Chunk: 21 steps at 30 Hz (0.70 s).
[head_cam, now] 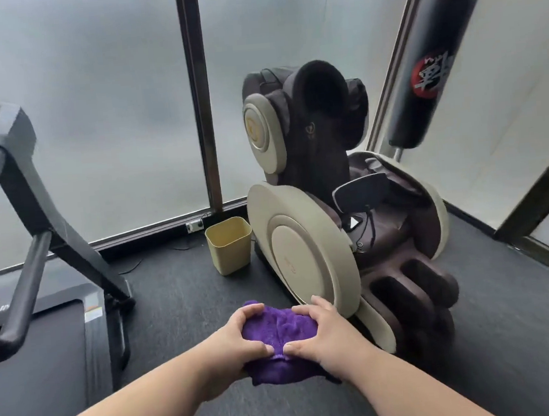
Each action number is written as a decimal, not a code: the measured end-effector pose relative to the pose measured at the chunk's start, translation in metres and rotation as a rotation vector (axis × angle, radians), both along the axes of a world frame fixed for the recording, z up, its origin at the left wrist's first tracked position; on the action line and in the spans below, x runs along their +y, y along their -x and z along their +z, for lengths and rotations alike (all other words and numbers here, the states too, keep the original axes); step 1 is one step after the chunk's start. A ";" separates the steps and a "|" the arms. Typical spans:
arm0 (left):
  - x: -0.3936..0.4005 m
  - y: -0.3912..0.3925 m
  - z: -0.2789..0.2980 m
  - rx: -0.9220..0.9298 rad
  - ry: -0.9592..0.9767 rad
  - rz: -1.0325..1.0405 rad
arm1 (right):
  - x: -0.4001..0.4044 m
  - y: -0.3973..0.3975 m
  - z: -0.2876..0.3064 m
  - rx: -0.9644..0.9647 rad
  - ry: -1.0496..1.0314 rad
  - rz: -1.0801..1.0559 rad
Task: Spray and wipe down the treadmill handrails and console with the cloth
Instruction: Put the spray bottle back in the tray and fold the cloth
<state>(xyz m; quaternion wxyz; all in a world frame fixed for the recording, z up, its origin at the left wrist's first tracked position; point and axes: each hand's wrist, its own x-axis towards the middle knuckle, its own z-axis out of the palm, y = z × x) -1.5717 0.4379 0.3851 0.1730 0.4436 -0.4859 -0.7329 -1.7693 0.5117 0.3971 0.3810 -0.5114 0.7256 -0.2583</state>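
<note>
A bunched purple cloth [275, 330] is held in front of me, above the dark floor. My left hand [237, 342] grips its left side and my right hand [324, 333] grips its right side, thumbs nearly touching at the front. The black treadmill [31, 209] stands at the left edge, with its handrail [24, 286] sloping down toward its belt [32, 371]. Its console is mostly cut off at the upper left. No spray bottle is in view.
A beige and brown massage chair [329, 209] stands just beyond my hands, to the right. A small yellow bin [230, 245] sits between it and the treadmill. Frosted glass walls [91, 107] close the back, and a black punching bag [433, 61] leans at upper right.
</note>
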 end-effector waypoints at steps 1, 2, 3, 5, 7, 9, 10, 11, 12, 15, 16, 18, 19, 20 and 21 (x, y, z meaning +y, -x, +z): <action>-0.023 0.009 -0.003 -0.022 0.002 0.018 | -0.028 0.011 -0.006 -0.007 -0.012 0.020; -0.047 0.017 -0.009 -0.038 -0.002 0.035 | -0.057 0.020 -0.012 -0.019 -0.018 0.045; -0.072 0.026 -0.013 -0.055 -0.006 0.056 | -0.089 0.031 -0.020 -0.028 -0.023 0.075; -0.122 0.043 -0.022 -0.107 -0.002 0.088 | -0.155 0.050 -0.035 -0.041 -0.036 0.123; -0.174 0.061 -0.028 -0.144 0.009 0.138 | -0.222 0.070 -0.044 -0.063 -0.047 0.187; -0.222 0.075 -0.028 -0.214 0.030 0.198 | -0.286 0.085 -0.045 -0.065 -0.087 0.263; -0.243 0.080 -0.027 -0.241 0.036 0.218 | -0.314 0.090 -0.045 -0.073 -0.104 0.295; -0.263 0.083 -0.026 -0.253 0.038 0.237 | -0.339 0.094 -0.045 -0.079 -0.115 0.326; -0.281 0.086 -0.025 -0.256 0.035 0.261 | -0.363 0.095 -0.044 -0.078 -0.124 0.359; -0.336 0.093 -0.031 -0.263 0.017 0.346 | -0.432 0.098 -0.049 -0.041 -0.149 0.483; -0.355 0.094 -0.036 -0.274 0.010 0.372 | -0.454 0.098 -0.054 -0.029 -0.159 0.516; -0.394 0.094 -0.051 -0.296 -0.013 0.410 | -0.499 0.097 -0.065 0.002 -0.183 0.554; -0.414 0.094 -0.058 -0.306 -0.025 0.425 | -0.521 0.098 -0.072 0.022 -0.187 0.564; -0.434 0.094 -0.065 -0.317 -0.032 0.429 | -0.544 0.098 -0.079 0.047 -0.186 0.570; -0.457 0.093 -0.072 -0.330 -0.035 0.419 | -0.567 0.097 -0.086 0.072 -0.184 0.573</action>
